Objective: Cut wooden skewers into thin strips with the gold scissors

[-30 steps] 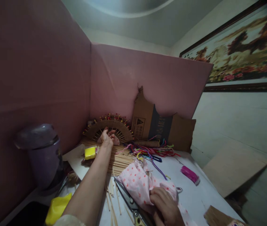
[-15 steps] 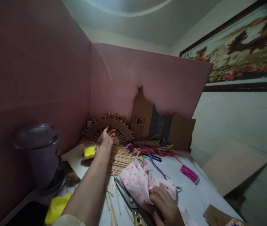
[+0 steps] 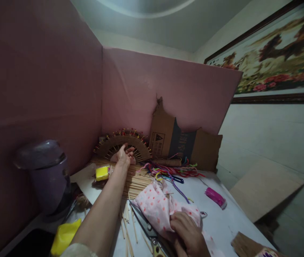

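Note:
My left hand [image 3: 125, 155] reaches far forward, palm turned up and fingers apart, in front of a cardboard fan [image 3: 105, 147] with thin stick ribs and bead-like tips. It holds nothing that I can see; whether it touches the fan I cannot tell. Close to me, my right hand [image 3: 186, 230] has its fingers curled into a pink polka-dot cloth [image 3: 154, 203] that lies bunched on the table. A pair of large scissors [image 3: 147, 226] lies beside the cloth, its handles partly hidden.
Thin wooden sticks [image 3: 138, 184] lie in front of the fan. Coloured fuzzy stems [image 3: 168, 169] and torn cardboard [image 3: 165, 139] are to their right. A magenta packet [image 3: 215, 198] lies at right, yellow packets [image 3: 102, 173] at left. A purple lidded bin [image 3: 49, 182] stands far left.
My left hand has shifted slightly to the right in front of the fan. My right hand and the cloth look unchanged.

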{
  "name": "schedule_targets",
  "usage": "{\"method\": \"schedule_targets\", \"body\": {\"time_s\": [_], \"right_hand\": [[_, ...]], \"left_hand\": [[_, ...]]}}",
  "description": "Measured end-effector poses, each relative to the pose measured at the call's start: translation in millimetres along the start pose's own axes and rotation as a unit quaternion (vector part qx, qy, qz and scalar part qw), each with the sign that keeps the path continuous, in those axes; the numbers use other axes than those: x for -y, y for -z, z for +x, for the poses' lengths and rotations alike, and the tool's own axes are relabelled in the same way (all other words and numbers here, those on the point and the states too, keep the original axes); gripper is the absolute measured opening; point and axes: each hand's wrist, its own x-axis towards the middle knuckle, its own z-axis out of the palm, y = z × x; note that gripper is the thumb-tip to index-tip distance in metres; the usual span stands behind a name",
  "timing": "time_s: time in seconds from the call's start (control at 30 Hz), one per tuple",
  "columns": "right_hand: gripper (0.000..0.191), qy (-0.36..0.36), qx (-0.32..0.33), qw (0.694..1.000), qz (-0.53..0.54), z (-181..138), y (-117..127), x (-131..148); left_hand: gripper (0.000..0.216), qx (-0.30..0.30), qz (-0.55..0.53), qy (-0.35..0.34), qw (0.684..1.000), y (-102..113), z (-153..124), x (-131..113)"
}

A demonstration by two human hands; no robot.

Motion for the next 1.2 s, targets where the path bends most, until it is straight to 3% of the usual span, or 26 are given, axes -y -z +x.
{"method": "schedule_targets", "body": {"time_s": [0.2, 0.87, 1.2], "right_hand": [[0.020, -0.004, 0.004, 1.000, 0.005, -1.5, 0.6, 1.5], [0.022, -0.008, 0.005, 1.000, 0.014, -0.1, 0.3, 2.2], [0.018, -0.012, 0.010, 1.000, 0.012, -0.6, 1.5, 2.5]], "left_hand": [[0.034, -0.048, -0.033, -0.003, 0.998, 5.1, 8.9, -0.4], [0.016, 0.061, -0.091, 0.026, 0.994, 7.9, 6.4, 0.9], [0.019, 0.063, -0.127, 0.026, 0.990, 8.6, 8.4, 1.1]]}}
